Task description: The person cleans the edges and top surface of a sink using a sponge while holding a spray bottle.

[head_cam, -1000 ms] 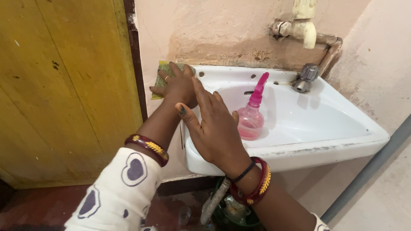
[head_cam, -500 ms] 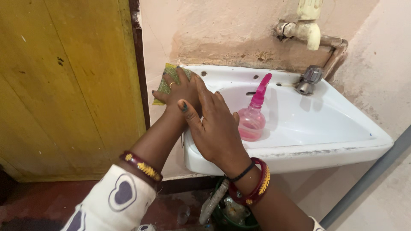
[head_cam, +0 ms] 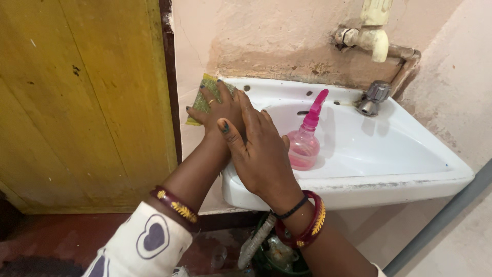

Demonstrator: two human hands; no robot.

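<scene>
We see a white wall-hung sink beside a yellow door; a tap sits at its back rim. A pink spray bottle stands inside the basin. At the sink's back left corner, our left hand presses a green scrubbing sponge against the rim, fingers spread flat over it. Our right hand lies open on the left rim, gripping nothing. We judge this the scrubbing of the rim; the next stroke calls for firm pressure along the edge.
</scene>
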